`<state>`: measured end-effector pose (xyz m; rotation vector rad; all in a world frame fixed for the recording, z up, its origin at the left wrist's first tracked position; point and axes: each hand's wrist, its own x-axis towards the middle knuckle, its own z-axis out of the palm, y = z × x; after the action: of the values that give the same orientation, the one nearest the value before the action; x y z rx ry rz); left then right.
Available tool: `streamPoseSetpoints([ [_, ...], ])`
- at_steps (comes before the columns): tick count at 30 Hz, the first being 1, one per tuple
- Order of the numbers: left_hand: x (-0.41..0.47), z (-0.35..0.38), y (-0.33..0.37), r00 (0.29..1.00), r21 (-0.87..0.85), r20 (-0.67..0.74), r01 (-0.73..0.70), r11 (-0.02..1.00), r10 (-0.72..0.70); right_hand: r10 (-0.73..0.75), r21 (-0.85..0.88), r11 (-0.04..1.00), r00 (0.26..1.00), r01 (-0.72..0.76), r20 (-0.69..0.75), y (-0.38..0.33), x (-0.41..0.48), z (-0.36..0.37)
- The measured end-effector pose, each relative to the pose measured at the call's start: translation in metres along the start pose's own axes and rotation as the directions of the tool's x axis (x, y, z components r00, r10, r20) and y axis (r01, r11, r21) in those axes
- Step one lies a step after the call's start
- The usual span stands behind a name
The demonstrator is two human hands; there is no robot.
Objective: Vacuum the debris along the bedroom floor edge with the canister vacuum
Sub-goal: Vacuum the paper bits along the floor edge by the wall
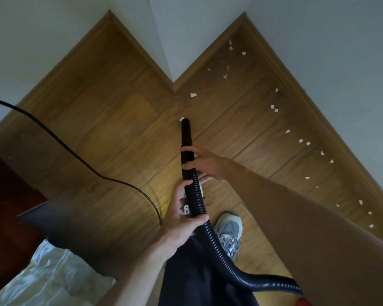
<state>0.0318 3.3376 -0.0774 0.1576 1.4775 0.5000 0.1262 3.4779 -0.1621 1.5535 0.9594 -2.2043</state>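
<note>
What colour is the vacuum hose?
Black, both the ribbed hose and its nozzle; head view.

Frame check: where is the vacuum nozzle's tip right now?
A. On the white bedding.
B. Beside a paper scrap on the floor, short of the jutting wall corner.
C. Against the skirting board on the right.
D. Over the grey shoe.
B: the tip of the nozzle sits beside a paper scrap on the wooden floor, short of the wall corner. The right hand holds the nozzle, the left hand the hose.
</note>
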Motion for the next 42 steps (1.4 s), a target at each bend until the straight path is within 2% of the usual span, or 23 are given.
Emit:
streamPoseSetpoints([
  [10, 0.012, 0.003, 0.015, 0.999, -0.033, -0.009, -0.044, 0.998, 0.044, -0.041, -0.027, 0.999, 0.999, 0.04, -0.015, -0.013, 0.012, -0.008],
  [15, 0.024, 0.012, 0.028, 1.0, -0.001, 0.019, -0.018, 1.0, 0.018, -0.066, -0.005, 0.998, 0.996, 0.066, -0.064, -0.016, 0.011, -0.025],
  [31, 0.048, 0.022, 0.058, 0.999, -0.048, 0.034, -0.003, 0.999, 0.005, -0.116, 0.06, 0.991, 0.987, 0.123, -0.109, -0.036, 0.015, -0.057],
  [38, 0.062, 0.03, 0.078, 0.993, -0.041, 0.119, 0.006, 0.999, -0.001, -0.116, 0.077, 0.989, 0.982, 0.128, -0.146, -0.044, 0.016, -0.077],
  [42, 0.07, 0.034, 0.091, 0.993, -0.036, 0.119, -0.013, 0.999, 0.017, -0.113, 0.109, 0.985, 0.981, 0.131, -0.16, -0.053, 0.015, -0.092],
])
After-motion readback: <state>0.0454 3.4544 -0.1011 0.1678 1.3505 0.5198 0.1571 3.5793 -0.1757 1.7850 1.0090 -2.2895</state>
